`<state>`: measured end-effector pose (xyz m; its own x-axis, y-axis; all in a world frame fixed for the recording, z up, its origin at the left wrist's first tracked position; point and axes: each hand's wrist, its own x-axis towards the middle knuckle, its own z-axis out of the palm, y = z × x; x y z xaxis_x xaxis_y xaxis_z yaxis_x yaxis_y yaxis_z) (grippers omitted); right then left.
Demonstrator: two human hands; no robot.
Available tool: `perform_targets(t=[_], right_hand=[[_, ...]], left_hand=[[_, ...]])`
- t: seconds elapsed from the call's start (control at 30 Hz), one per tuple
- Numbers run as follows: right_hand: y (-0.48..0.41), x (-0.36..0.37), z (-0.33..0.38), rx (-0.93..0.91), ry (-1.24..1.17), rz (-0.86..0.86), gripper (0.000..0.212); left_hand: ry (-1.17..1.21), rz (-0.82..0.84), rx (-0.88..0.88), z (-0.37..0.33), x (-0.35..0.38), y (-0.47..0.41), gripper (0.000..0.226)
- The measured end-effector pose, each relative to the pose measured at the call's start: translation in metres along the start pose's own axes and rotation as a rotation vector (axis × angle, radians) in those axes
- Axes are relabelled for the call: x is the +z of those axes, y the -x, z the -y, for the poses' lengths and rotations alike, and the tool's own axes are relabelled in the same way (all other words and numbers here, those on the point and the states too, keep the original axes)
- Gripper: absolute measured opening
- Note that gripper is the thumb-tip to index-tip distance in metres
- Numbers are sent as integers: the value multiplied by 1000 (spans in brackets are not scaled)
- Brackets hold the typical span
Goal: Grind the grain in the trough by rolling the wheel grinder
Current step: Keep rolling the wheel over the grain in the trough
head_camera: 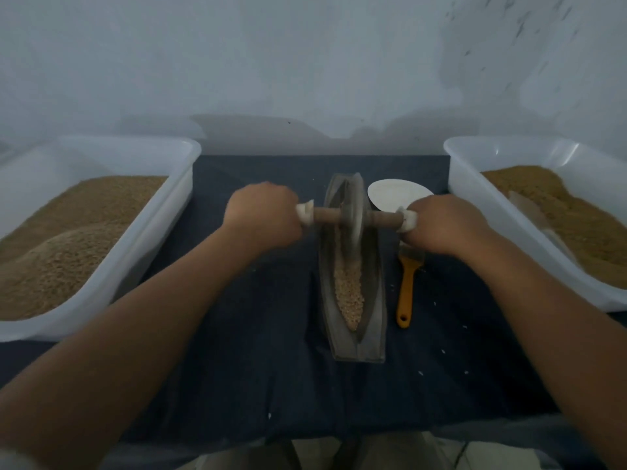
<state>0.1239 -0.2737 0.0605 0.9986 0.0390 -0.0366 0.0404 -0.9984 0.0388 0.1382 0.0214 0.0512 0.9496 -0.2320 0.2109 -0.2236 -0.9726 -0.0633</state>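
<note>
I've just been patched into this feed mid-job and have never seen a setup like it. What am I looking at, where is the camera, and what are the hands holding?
There is no machine here. A person works with bare hands, and the single picture comes from a camera worn on their head, looking forward and down.

The left hand and right hand each grip one end of a wooden axle that runs through a grey wheel. That wheel stands in a long grey trough, toward its far end. Grain lies along the groove nearer the person.

Right of the trough lie a yellow-handled brush and a white oval piece, perhaps a scoop. The left tub and right tub, both white, hold brown granular material. Everything rests on a dark cloth.
</note>
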Motion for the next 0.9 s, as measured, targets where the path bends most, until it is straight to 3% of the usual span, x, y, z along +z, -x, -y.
perform_targets(t=[0.1, 0.23, 0.4, 0.47, 0.57, 0.7, 0.9], right_hand=[[-16, 7, 0, 81, -18, -37, 33], [18, 6, -9, -25, -9, 64, 23], [62, 0, -17, -182, -91, 93, 44], [44, 6, -14, -132, -94, 70, 46], [4, 11, -5, -12, -12, -1, 29], [-14, 9, -3, 47, -14, -137, 31], [44, -7, -8, -121, 77, 103, 23]], left_hand=[[-51, -26, 9, -11, -11, -28, 42], [-34, 7, 81, -4, -9, 10, 24], [49, 46, 131, 16, 5, 73, 31], [17, 34, 129, 12, 3, 58, 29], [-15, 35, 65, 2, -5, 4, 29], [12, 30, 10, -3, -5, -24, 37], [102, 71, 88, 14, 12, 59, 24]])
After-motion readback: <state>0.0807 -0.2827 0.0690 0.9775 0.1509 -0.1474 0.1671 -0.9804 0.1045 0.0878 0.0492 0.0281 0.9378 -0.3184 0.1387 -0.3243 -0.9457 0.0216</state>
